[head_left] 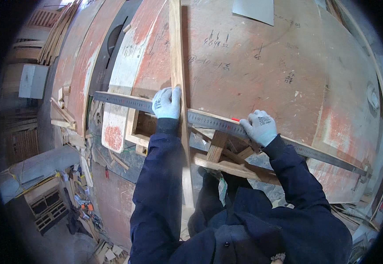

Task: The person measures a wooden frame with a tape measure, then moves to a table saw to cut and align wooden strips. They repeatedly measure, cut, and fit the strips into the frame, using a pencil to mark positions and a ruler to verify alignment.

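A long wooden strip (pixel 177 48) lies away from me across the table, over a long steel ruler (pixel 218 124). The ruler runs left to right along the table's near edge. My left hand (pixel 166 104), in a pale glove, is closed at the strip's left side, above the ruler, with its fingertips on the wood. My right hand (pixel 260 126), gloved too, is curled at the ruler's far edge, right of the strip. From its fingers pokes the red tip of a thin pen-like marker (pixel 235 119); the rest of it is hidden.
The worn reddish tabletop (pixel 253 79) bears handwritten marks, and a light sheet (pixel 254 10) lies at its far side. Below the near edge is an open wooden frame (pixel 231 169). A dark slotted plate (pixel 112 42) and wood offcuts (pixel 62 112) are at left.
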The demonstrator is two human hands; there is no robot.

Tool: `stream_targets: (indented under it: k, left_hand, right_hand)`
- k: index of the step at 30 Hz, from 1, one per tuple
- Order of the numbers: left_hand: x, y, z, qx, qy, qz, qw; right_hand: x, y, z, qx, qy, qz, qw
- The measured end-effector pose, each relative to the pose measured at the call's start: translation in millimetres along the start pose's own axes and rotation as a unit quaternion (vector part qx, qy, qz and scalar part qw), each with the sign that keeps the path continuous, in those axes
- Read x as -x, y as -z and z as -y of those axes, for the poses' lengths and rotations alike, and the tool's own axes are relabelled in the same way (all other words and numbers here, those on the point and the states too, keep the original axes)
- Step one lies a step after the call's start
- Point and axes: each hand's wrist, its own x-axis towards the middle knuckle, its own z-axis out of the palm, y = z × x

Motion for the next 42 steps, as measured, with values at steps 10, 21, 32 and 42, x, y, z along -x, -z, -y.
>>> stream_targets:
  k: [10, 21, 32, 42]
  left_hand:
    - [-0.4, 0.5, -0.3, 0.0, 0.002, -0.009, 1.0]
    - [3.5, 1.0, -6.3, 0.038, 0.002, -0.045, 0.998]
    - [25.1, 21.0, -23.0, 0.111, 0.074, -0.04, 0.99]
    - [265.5, 137.8, -7.0, 0.146, 0.045, -0.231, 0.961]
  right_hand:
    - [-0.4, 2.5, 7.1, -0.033, -0.015, 0.016, 0.999]
    - [1.1, -8.8, 5.6, 0.025, -0.006, -0.016, 1.0]
    - [-0.9, -36.0, -26.0, -0.026, 0.018, -0.133, 0.991]
    - [36.2, -36.3, -46.7, -0.482, 0.047, -0.189, 0.854]
